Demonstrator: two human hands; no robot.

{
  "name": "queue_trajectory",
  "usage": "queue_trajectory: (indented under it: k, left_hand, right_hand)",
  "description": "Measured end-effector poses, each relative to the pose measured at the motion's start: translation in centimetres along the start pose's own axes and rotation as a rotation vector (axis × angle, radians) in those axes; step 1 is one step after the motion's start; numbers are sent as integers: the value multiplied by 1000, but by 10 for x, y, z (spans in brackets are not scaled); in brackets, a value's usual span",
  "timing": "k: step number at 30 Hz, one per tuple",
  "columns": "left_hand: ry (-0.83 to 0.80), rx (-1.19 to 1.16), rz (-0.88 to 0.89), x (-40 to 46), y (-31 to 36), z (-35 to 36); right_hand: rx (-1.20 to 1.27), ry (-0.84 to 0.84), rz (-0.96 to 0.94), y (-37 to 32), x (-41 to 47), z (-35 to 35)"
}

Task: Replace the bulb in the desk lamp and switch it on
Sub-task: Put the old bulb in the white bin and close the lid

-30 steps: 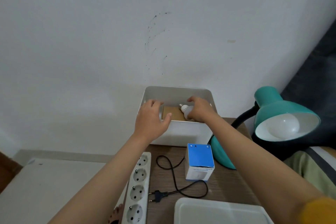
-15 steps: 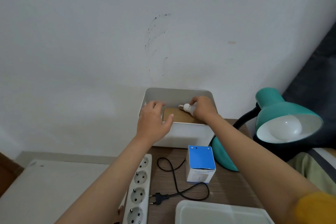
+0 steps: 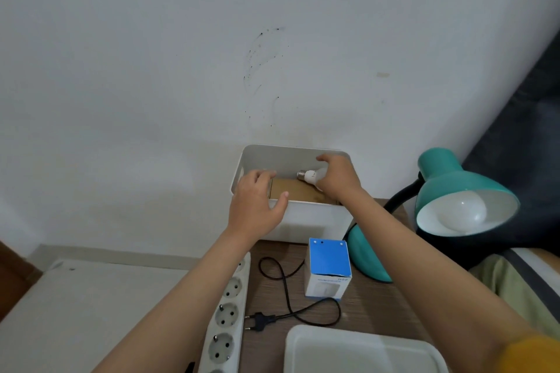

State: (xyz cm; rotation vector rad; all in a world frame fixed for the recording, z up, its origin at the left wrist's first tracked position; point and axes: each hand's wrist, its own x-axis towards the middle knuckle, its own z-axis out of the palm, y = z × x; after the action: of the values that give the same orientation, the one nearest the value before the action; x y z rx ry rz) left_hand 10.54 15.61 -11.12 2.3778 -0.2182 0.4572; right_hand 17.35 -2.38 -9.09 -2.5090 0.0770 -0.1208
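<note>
gripping a small white bulb with a silver screw base (image 3: 309,176), right hand (image 3: 338,180) closed around its glass end inside the white rectangular plastic bin (image 3: 315,216), screw base pointing left. resting on the bin's near left rim, left hand (image 3: 257,206) with fingers spread and loose, holding nothing, thumb hooked over the front wall. lying flat in the bottom of the bin, a piece of brown cardboard (image 3: 295,191) just under the bulb. standing just in front of the bin on the brown wood-grain surface (image 3: 363,303), a blue-topped white cardboard bulb box (image 3: 328,268). sitting right of the box, a teal desk lamp (image 3: 460,191) with round teal base, black gooseneck and shade tilted toward the camera, with a large white round bulb (image 3: 468,212) in it, unlit. looping across the surface in front of the box, a thin black cord with a two-pin plug (image 3: 260,318), plug lying free beside the white multi-socket power strip (image 3: 227,321) at the surface's left edge. showing at the bottom edge, a white plastic lid (image 3: 360,351). covering the right upper arm, a yellow sleeve (image 3: 536,356).
</note>
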Motion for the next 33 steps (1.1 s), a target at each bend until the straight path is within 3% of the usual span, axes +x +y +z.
queue_trajectory:
  k: [8,11,15,27,33]
  left_hand:
    - [86,-113,-31,-74,31,-13]
    - [79,-171,-80,-128,44,-9]
    - [-48,-195,-195,-200,52,5]
    - [-452,106,-397,-308,55,30]
    - [-380,86,-415,-308,61,30]
  right_hand:
    - [138,224,-235,-15,-133,-30]
    - [159,197,-135,9,-193,-24]
    - [153,133,-4,46,-262,-10]
    - [-136,-118,402,147,-378,7]
    - [-130,-117,411,149,-384,5]
